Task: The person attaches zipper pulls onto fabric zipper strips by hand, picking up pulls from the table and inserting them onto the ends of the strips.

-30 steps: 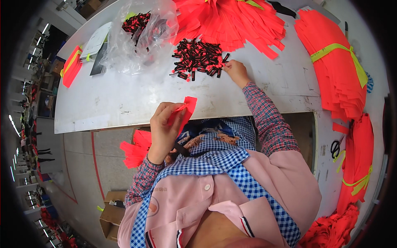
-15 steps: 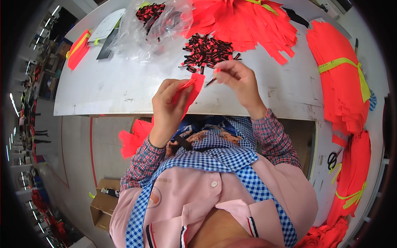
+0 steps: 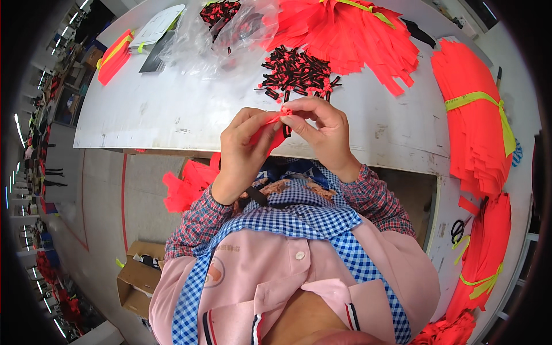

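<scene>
My left hand (image 3: 241, 141) is closed on a bright red-orange fabric strip (image 3: 278, 141), holding its upper end between thumb and fingers. Pinched in my right hand (image 3: 323, 125) is a small black tab (image 3: 287, 131) with a red end; it hangs below the fingertips. Both hands meet above the table's near edge, and the tab's red end is against the top of the strip. Fingers partly cover where the two touch. Just beyond them lies a loose pile of the same black-and-red tabs (image 3: 299, 70).
A clear plastic bag (image 3: 198, 54) with more tabs lies at the far left of the white table (image 3: 172, 118). Red-orange strips (image 3: 351, 34) fan out at the back. Tied bundles (image 3: 471, 132) line the right side, near black scissors (image 3: 457, 231). A cardboard box (image 3: 138, 276) stands lower left.
My right hand has moved left with the tab, bringing it to the strip in my left hand. The hands were apart before and now touch. The whole view has shifted slightly.
</scene>
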Motion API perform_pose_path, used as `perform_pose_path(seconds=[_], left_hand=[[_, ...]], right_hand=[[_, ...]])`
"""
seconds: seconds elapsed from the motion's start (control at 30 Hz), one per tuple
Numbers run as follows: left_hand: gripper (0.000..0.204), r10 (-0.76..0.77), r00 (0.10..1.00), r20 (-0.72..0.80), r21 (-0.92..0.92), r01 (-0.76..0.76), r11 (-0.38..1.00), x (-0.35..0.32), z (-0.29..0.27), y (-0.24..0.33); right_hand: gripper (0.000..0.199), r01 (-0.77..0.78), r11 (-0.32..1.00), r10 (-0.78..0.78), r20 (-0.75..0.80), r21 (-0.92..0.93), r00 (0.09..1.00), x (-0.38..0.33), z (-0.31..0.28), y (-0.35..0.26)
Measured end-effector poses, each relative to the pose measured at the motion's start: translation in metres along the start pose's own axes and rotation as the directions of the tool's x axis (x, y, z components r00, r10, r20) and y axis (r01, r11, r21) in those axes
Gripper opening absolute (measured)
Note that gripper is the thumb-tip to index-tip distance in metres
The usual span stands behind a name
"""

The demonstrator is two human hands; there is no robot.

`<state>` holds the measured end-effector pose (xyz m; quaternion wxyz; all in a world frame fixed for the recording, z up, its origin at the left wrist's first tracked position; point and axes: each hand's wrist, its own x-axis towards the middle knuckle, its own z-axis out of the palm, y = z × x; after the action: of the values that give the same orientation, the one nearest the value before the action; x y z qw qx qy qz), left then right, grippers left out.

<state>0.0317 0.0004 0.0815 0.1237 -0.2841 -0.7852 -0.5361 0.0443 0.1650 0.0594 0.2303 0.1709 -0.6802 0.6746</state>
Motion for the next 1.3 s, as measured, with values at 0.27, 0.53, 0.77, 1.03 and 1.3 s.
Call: perform_pose_path(seconds=[0.27,0.53,0.77,1.03,1.3], left_hand=[[0.016,-0.068,0.997,0.032,-0.09,0.071,0.993,-0.001,-0.002,-0.001],[0.03,-0.332,0.906,0.262,-0.559,0.423,0.713,0.006,-0.01,0.0],[0.04,-0.284,0.86,0.425,-0.79,0.505,0.348,0.006,-0.017,-0.007],[0.035,-0.262,0.824,0.502,-0.766,0.565,0.306,0.004,-0.019,-0.007],[0.035,-0.262,0.771,0.58,-0.701,0.637,0.32,0.007,-0.022,-0.01]], right_hand=[[0.02,0.073,0.993,-0.067,0.062,-0.094,0.996,-0.001,-0.006,0.004],[0.023,-0.387,0.847,0.343,0.182,0.364,0.922,-0.002,-0.005,0.01],[0.016,-0.437,0.69,0.348,0.265,0.578,0.899,-0.005,0.002,0.008],[0.013,-0.546,0.633,0.356,0.419,0.549,0.835,-0.004,-0.002,0.011],[0.013,-0.625,0.585,0.395,0.492,0.516,0.776,-0.002,-0.007,0.013]])
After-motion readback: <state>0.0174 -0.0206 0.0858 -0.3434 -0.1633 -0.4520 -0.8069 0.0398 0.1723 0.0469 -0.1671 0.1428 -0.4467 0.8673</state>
